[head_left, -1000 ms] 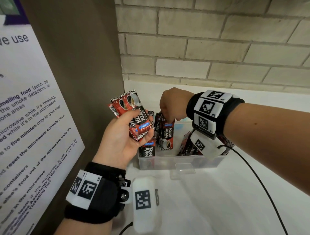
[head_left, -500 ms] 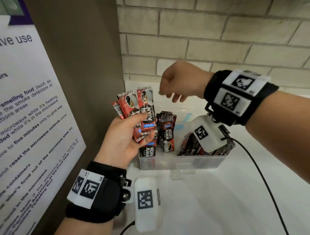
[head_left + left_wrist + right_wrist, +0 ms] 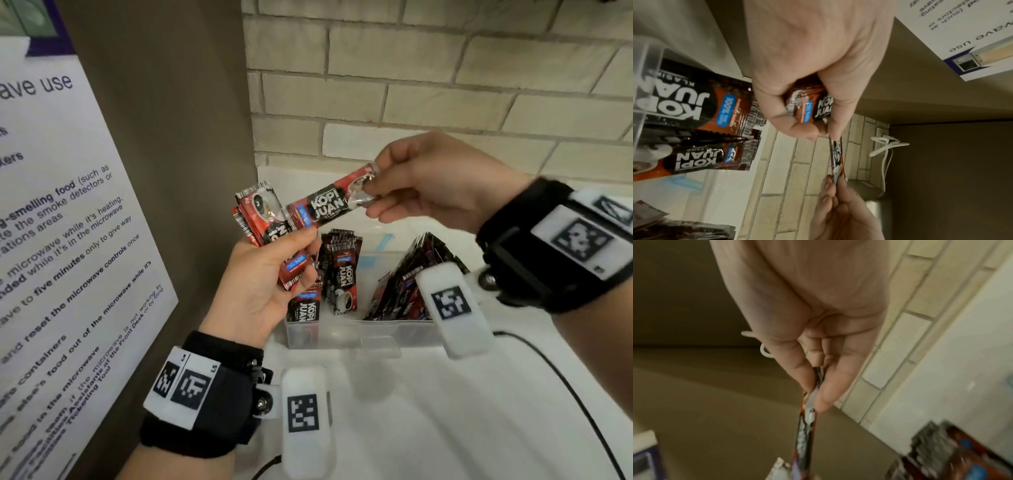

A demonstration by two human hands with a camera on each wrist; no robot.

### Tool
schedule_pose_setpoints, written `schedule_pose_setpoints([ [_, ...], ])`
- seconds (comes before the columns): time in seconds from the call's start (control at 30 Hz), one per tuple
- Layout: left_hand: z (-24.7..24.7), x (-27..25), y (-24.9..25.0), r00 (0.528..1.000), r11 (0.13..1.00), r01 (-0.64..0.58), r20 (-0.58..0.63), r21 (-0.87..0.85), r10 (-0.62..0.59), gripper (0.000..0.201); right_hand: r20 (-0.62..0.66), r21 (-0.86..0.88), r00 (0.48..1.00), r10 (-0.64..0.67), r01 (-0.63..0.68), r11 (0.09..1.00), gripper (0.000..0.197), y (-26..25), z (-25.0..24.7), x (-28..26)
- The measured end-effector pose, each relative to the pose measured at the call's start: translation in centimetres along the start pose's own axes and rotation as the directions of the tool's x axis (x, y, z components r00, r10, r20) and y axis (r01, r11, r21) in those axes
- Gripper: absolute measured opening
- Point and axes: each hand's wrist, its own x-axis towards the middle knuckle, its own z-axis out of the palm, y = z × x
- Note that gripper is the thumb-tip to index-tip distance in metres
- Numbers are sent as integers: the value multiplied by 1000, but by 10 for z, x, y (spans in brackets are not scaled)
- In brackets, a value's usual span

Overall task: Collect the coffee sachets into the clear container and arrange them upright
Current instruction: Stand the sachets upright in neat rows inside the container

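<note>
The right hand [image 3: 435,181] has risen from the container [image 3: 359,330] and now pinches one sachet [image 3: 329,205] by its end, above the tabletop [image 3: 445,411]. The left hand [image 3: 263,287] grips a fanned bundle [image 3: 260,219]; more sachets stand in the container.

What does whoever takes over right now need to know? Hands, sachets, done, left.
Left hand: grips a small bundle of sachets above the left end of the clear container.
Right hand: pinches one end of a single sachet; its other end is at the bundle, in the left hand's fingers.
In the container: one group of sachets stands upright at the left; a second stack leans at the right.
Done: most sachets are in the container.
Left: put the single sachet in, then the bundle, and straighten the leaning stack.
</note>
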Motion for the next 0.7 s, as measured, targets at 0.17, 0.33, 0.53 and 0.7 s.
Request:
schedule_pose_setpoints([
  [0.17,1,0,0,997,989,-64,-38,-135,60,19,91,302,995,43,-68,951,28,37,14,-38],
  [0.33,10,-6,-7,999,997,-49,16,-62,50,25,53,236,998,39,-51,970,37,70,43,-50],
  [0.53,13,-6,-14,998,997,10,66,78,-15,27,-3,340,1000,25,-22,940,37,82,57,-50],
  [0.7,10,-5,-13,998,994,-50,44,93,46,29,-204,65,974,-98,113,991,33,76,60,-49],
])
